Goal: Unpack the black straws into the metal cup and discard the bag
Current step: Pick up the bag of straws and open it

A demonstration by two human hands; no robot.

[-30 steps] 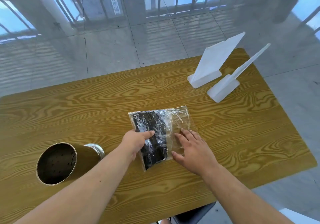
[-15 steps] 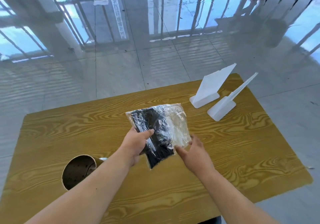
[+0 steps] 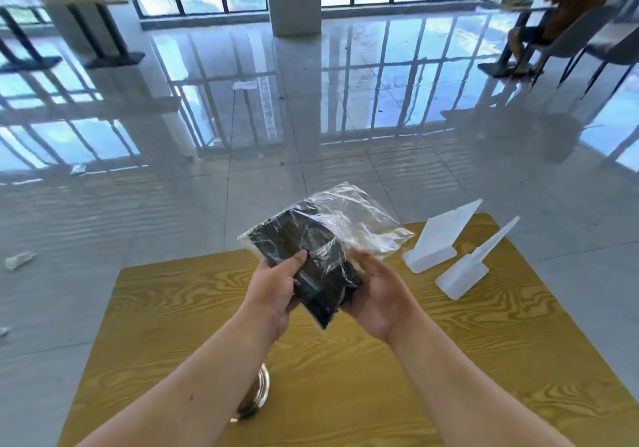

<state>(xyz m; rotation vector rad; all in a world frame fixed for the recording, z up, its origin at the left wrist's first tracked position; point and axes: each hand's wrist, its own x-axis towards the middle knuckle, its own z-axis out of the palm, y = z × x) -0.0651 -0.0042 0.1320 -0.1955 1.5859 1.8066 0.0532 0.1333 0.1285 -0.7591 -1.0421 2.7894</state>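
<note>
- I hold the bag (image 3: 325,239) up in the air above the tabletop (image 3: 449,343), tilted, with its near corner pointing down toward me.
- My left hand (image 3: 273,291) grips the bag's left side: the thumb lies across the front of the plastic and the fingers are curled behind it, clamped on the bag.
- My right hand (image 3: 377,294) cups the bag's lower right edge from below, palm turned up, its fingers closed against the plastic and mostly hidden behind it.
- The black straws (image 3: 307,267) sit packed as a dark block in the left and lower part of the bag; I cannot make out single straws.
- The upper right part of the bag is clear, crinkled plastic with nothing dark in it, and it flares out away from my hands.
- The metal cup (image 3: 257,393) is on the tabletop near me, mostly hidden under my left forearm; only a shiny curved edge of it shows, so I cannot tell how it stands.
- Two white plastic stands (image 3: 446,242) rest on the far right part of the tabletop, just beside each other and well apart from the bag.
- Beyond the tabletop is a glossy tiled floor (image 3: 242,170) reflecting tall windows, with a few scraps of litter (image 3: 19,260) at the left.
</note>
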